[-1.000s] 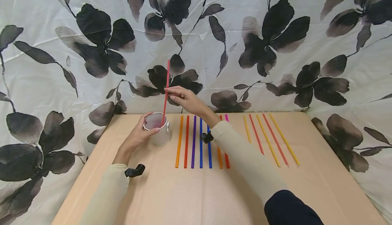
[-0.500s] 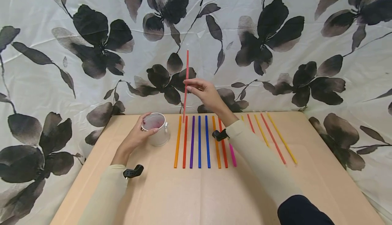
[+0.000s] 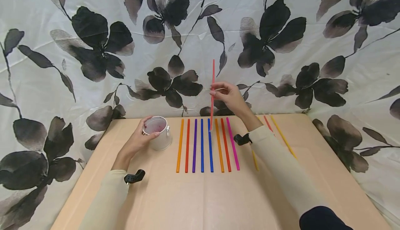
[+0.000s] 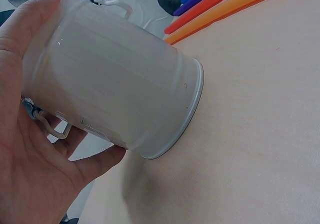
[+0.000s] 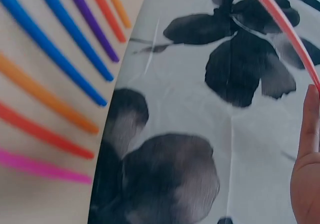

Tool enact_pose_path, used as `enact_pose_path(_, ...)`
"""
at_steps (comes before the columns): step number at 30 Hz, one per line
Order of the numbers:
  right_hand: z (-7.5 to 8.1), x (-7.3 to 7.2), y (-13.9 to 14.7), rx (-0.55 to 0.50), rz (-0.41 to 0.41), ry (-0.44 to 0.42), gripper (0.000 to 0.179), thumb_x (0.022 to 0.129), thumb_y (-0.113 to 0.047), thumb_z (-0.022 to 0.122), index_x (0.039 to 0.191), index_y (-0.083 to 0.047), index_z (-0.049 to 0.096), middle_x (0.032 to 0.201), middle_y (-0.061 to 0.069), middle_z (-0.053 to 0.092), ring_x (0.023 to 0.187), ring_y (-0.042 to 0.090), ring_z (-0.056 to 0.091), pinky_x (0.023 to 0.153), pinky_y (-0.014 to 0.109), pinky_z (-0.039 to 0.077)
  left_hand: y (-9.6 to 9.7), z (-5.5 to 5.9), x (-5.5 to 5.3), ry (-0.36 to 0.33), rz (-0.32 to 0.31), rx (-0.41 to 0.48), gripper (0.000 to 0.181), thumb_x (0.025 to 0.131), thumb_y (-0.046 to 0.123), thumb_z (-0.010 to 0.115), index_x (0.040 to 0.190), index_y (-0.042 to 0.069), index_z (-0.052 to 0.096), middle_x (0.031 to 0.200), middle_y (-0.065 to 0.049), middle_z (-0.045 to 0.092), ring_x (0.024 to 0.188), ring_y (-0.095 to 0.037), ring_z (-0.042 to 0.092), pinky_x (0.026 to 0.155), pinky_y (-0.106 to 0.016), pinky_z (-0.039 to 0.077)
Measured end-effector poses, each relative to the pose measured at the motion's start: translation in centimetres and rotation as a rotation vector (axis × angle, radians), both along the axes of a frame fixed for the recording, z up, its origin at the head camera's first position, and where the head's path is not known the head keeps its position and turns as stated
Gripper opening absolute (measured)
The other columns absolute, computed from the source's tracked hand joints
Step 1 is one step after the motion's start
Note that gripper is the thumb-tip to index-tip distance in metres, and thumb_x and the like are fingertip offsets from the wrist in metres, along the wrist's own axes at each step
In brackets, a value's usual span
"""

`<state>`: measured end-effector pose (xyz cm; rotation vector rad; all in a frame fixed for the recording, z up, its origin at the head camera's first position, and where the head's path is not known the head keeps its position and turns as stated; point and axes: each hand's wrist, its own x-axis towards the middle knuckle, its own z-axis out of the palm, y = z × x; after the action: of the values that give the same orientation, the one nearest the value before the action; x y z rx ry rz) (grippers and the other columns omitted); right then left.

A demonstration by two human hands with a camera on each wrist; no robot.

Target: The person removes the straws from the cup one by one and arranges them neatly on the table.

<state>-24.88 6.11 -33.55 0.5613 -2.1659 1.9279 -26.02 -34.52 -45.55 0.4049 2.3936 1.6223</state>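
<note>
My left hand (image 3: 135, 140) grips a small white metal bucket (image 3: 163, 140), fingers round its far side and thumb at the rim. In the left wrist view the bucket (image 4: 115, 79) looks tilted, its handle loops showing at the sides. My right hand (image 3: 232, 98) pinches a slim red drinking straw (image 3: 213, 101) between thumb and fingertips. The straw stands nearly upright over the row's back end. In the right wrist view only part of that hand (image 5: 309, 169) and the straw (image 5: 285, 27) appear, at the right edge.
A row of straws lies side by side: orange (image 3: 180, 146), red (image 3: 187, 146), purple (image 3: 194, 146), blue (image 3: 202, 146) and magenta (image 3: 232, 145) among them. Yellow (image 3: 284, 138) and red straws lie to the right, partly hidden by my right forearm. Floral cloth (image 3: 187, 32) hangs behind the table (image 3: 175, 202).
My right hand has carried the red straw out of the bucket and to the right, past the row's left half. My left hand keeps holding the bucket in about the same place.
</note>
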Motion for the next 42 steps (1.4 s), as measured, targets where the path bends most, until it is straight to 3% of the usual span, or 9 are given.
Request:
enact_pose_path(4,-0.3,0.3,1.7,0.023,-0.007,-0.047,0.036,0.095,0.0,0.067,0.13,0.005,0.061,0.12,0.019,0.063,0.096,0.016,0.073,0.089,0.03,0.059,-0.2,-0.2,-0.3,0.019,-0.01,0.016,0.093,0.091,0.03,0.077,0.161,0.022,0.016,0.155,-0.018,0.034,0.144,-0.039,0.032,0.118,-0.061,0.025)
enact_pose_path(7,-0.4,0.8,2.9,0.058,-0.016,-0.069,0.038,0.095,0.0,0.067,0.132,0.005,0.059,0.122,0.025,0.061,0.096,0.014,0.072,0.089,0.028,0.059,-0.3,-0.3,-0.6,0.025,-0.017,0.027,0.092,0.092,0.029,0.077,0.161,0.02,0.017,0.154,-0.019,0.034,0.143,-0.039,0.032,0.118,-0.06,0.025)
enact_pose_path(15,-0.9,2.0,6.0,0.212,-0.095,-0.141,0.036,0.097,-0.004,0.067,0.132,0.001,0.06,0.122,0.023,0.063,0.103,0.029,0.068,0.091,0.031,0.059,-0.3,-0.2,-1.2,0.024,-0.023,0.04,0.09,0.092,0.024,0.076,0.161,0.023,0.017,0.155,-0.02,0.033,0.144,-0.04,0.031,0.118,-0.061,0.023)
enact_pose_path(21,-3.2,1.7,9.4,0.222,-0.124,-0.182,0.039,0.096,-0.004,0.068,0.134,0.0,0.059,0.125,0.026,0.062,0.102,0.026,0.067,0.081,0.023,0.059,-0.4,-0.4,-1.7,0.022,-0.041,0.052,0.092,0.092,0.022,0.075,0.162,0.021,0.015,0.155,-0.021,0.033,0.144,-0.041,0.031,0.118,-0.063,0.024)
enact_pose_path(28,-4.9,2.2,13.0,0.31,-0.147,-0.258,0.044,0.098,-0.014,0.069,0.139,-0.005,0.057,0.127,0.013,0.062,0.109,0.028,0.067,0.09,0.031,0.059,-0.5,-0.4,-2.4,0.004,-0.035,0.029,0.091,0.092,0.027,0.076,0.161,0.024,0.017,0.155,-0.019,0.032,0.145,-0.04,0.03,0.119,-0.062,0.023)
enact_pose_path(34,-6.0,3.0,16.0,0.341,-0.173,-0.312,0.044,0.098,-0.016,0.069,0.139,-0.005,0.056,0.124,0.013,0.062,0.101,0.019,0.07,0.085,0.026,0.06,-0.4,-0.2,-2.9,-0.012,-0.046,0.036,0.093,0.093,0.025,0.075,0.162,0.025,0.014,0.158,-0.02,0.029,0.147,-0.041,0.026,0.119,-0.066,0.02)
enact_pose_path(39,-7.5,3.7,18.7,0.349,-0.209,-0.361,0.042,0.098,-0.014,0.069,0.138,-0.005,0.057,0.128,0.009,0.063,0.108,0.023,0.069,0.089,0.033,0.06,-0.6,-0.4,-3.5,-0.012,-0.052,0.032,0.093,0.092,0.028,0.076,0.161,0.026,0.014,0.157,-0.019,0.03,0.147,-0.04,0.026,0.12,-0.065,0.019)
enact_pose_path(42,-8.3,4.2,20.2,0.358,-0.194,-0.358,0.044,0.099,-0.016,0.067,0.138,-0.003,0.055,0.124,0.007,0.064,0.106,0.019,0.07,0.09,0.034,0.06,-0.7,-0.5,-3.7,-0.009,-0.056,0.029,0.093,0.091,0.03,0.077,0.161,0.026,0.015,0.156,-0.018,0.031,0.147,-0.04,0.027,0.12,-0.065,0.019)
